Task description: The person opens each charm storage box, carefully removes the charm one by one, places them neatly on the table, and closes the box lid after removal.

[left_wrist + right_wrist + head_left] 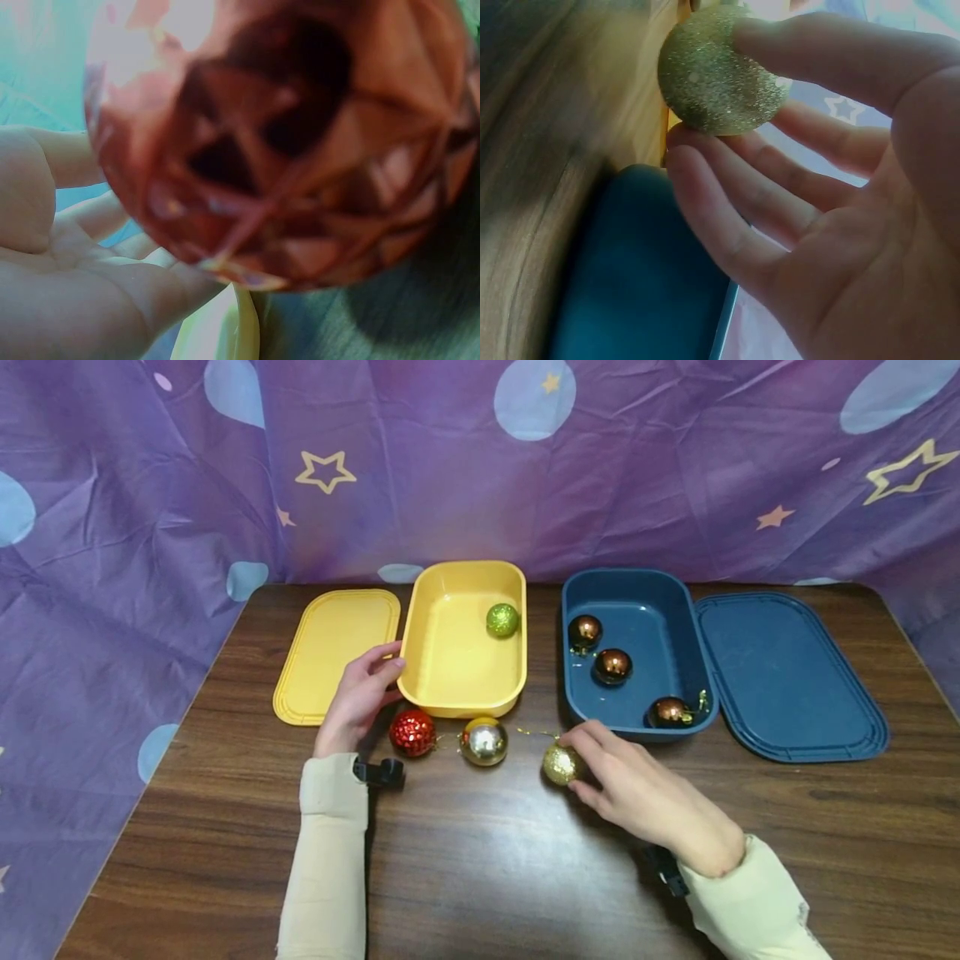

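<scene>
My right hand (626, 781) pinches a gold glitter Christmas ball (562, 764) between thumb and fingers, low over the table in front of the gap between the two containers. The right wrist view shows the thumb on one side of the gold ball (720, 75) and fingertips on the other. My left hand (360, 693) rests against the left side of the yellow container (463, 703), its fingers loosely extended. Beside it sits a red faceted ball (412, 732), which fills much of the left wrist view. A shiny gold ball (483, 743) lies in front of the yellow container.
A green glitter ball (502, 620) lies inside the yellow container. The blue container (637, 578) holds three brown balls (612, 667). A yellow lid (337, 647) lies flat at left, a blue lid (795, 677) at right. A purple curtain (450, 477) hangs behind the table.
</scene>
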